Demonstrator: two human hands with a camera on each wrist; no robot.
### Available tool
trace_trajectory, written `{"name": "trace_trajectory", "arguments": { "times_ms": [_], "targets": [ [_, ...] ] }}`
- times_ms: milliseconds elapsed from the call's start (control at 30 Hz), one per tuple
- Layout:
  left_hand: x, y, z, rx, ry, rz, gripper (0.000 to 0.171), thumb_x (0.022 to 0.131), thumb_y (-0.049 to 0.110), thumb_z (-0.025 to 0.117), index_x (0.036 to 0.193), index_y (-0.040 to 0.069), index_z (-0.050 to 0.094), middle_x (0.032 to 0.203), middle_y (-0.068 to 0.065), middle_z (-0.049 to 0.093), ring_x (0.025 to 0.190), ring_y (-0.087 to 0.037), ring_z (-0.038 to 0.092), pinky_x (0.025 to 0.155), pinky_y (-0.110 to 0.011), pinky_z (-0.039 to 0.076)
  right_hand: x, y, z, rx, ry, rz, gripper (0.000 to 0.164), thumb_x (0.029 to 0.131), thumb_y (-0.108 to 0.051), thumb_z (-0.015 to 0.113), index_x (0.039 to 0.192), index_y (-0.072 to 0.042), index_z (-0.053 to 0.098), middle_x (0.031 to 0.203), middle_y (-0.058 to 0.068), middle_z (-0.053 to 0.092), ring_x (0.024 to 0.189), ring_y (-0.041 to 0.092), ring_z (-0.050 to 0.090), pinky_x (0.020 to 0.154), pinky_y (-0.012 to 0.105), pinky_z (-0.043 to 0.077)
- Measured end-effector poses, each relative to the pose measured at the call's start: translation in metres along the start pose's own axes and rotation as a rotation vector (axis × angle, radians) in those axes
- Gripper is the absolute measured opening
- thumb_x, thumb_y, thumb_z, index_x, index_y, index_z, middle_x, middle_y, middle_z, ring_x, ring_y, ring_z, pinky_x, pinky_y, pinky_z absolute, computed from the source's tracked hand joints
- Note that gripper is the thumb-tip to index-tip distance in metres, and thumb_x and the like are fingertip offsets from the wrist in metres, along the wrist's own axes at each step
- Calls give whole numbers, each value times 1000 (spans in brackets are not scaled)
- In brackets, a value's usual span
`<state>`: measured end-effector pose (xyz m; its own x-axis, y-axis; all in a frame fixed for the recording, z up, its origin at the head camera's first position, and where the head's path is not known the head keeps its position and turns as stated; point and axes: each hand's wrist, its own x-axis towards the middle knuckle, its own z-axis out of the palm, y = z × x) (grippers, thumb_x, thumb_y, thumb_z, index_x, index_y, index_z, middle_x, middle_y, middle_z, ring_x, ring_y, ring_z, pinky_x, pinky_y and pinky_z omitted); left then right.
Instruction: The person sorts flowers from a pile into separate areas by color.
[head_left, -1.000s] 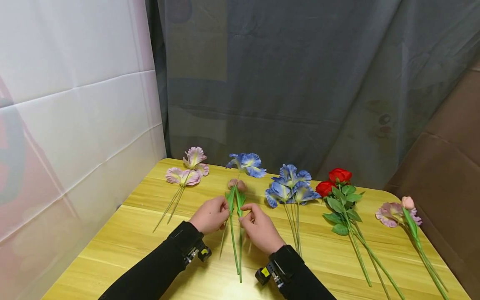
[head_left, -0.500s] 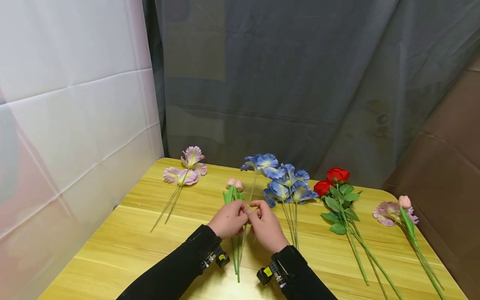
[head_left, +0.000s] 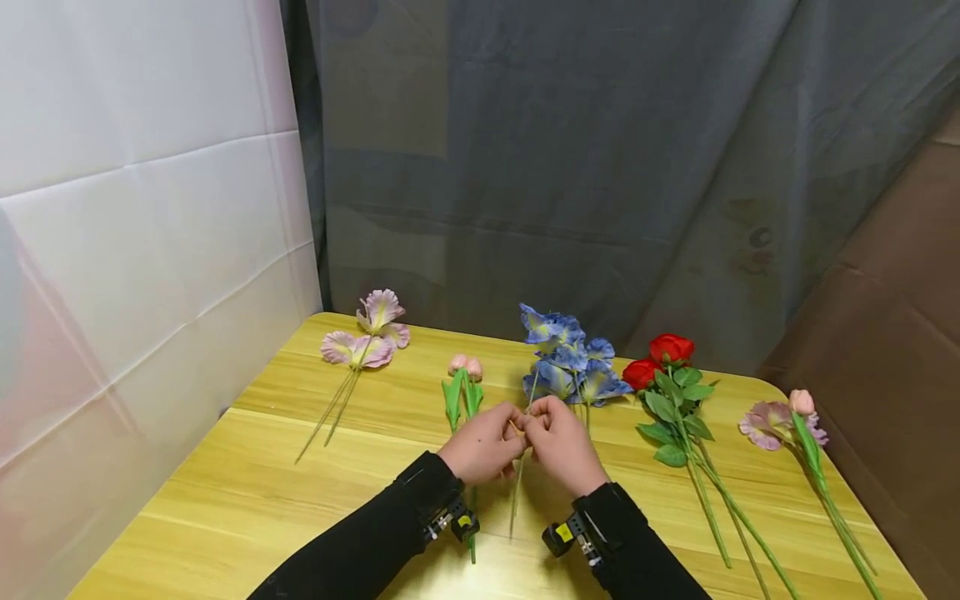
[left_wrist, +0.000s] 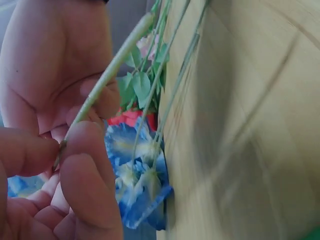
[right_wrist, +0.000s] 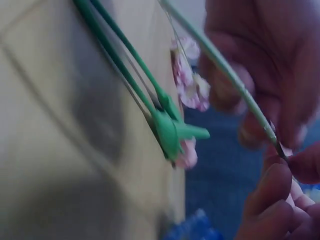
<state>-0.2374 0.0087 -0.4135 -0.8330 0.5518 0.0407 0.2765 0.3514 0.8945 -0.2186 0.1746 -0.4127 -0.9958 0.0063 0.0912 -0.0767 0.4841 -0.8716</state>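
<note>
Both hands meet over the middle of the table on the thin stem of a blue artificial iris [head_left: 550, 325]. My left hand [head_left: 487, 442] pinches the stem between thumb and fingers; in the left wrist view the pale green stem [left_wrist: 107, 75] slants up from the fingertips. My right hand [head_left: 566, 447] pinches it at nearly the same spot, its fingers bent around the stem [right_wrist: 240, 87] in the right wrist view. The bloom overlaps other blue irises [head_left: 603, 385] lying behind. Two pink tulips [head_left: 465, 367] lie left of the hands, their stems partly hidden by the left hand.
Two pale purple irises [head_left: 360, 348] lie at the left of the wooden table [head_left: 247, 500]. Red roses [head_left: 670, 348] with leafy stems lie right of the hands. A pink tulip [head_left: 802, 404] beside a purple iris [head_left: 767, 425] is at the far right. A grey curtain [head_left: 525, 167] hangs behind.
Both hands have moved right from over the tulips, carrying the blue iris with them. Its bloom has gone from behind the tulips to the other blue irises.
</note>
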Motion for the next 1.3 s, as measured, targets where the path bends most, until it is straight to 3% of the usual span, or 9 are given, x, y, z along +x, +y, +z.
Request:
{"name": "trace_trajectory", "arguments": {
  "times_ms": [267,367,533,700,967,1167,1300],
  "targets": [
    [-5,-1,-3,-4,-21,-6,14,102,19,61,114,15,56,79,-9,62,64,-31,68,49,-31,46,22,6,-49,-262,4,18,16,104,-19,50,111,-6,55,84,10,57,62,24,48,59,36,38],
    [-9,-4,-8,-17,-7,-5,14,102,19,61,114,14,57,78,-8,61,65,-33,69,49,-31,46,33,20,-64,-385,29,11,19,103,-18,48,110,-3,56,85,9,55,65,23,47,64,38,37],
    [-14,-10,-14,-25,15,-1,20,101,18,62,116,6,58,76,-7,60,64,-33,69,49,-31,48,42,52,-72,-478,-8,80,17,101,-18,50,104,-3,57,77,8,54,64,23,47,63,38,36],
    [-17,-12,-18,-12,18,2,17,101,18,62,113,8,58,78,-11,62,64,-34,69,48,-31,48,45,75,-67,-477,-44,134,15,100,-17,55,104,-3,54,78,8,54,64,24,47,62,37,36],
    [-20,-13,-21,-31,23,-34,17,101,20,61,114,8,59,81,-12,62,66,-35,69,48,-30,46,45,83,-64,-427,-43,128,17,99,-14,57,103,-2,46,85,12,53,67,25,46,64,39,35],
    [-17,-14,-26,-11,38,-23,21,102,20,61,116,5,59,77,-9,62,67,-37,68,49,-31,47,44,72,-69,-383,-9,129,29,101,-21,56,118,0,46,81,11,51,65,24,45,63,39,35],
    [-17,-15,-30,-7,54,-9,18,101,18,62,114,5,59,76,-7,60,69,-39,68,50,-31,46,40,56,-69,-352,4,110,33,101,-23,56,123,0,48,89,12,53,71,25,47,66,39,37]
  ]
}}
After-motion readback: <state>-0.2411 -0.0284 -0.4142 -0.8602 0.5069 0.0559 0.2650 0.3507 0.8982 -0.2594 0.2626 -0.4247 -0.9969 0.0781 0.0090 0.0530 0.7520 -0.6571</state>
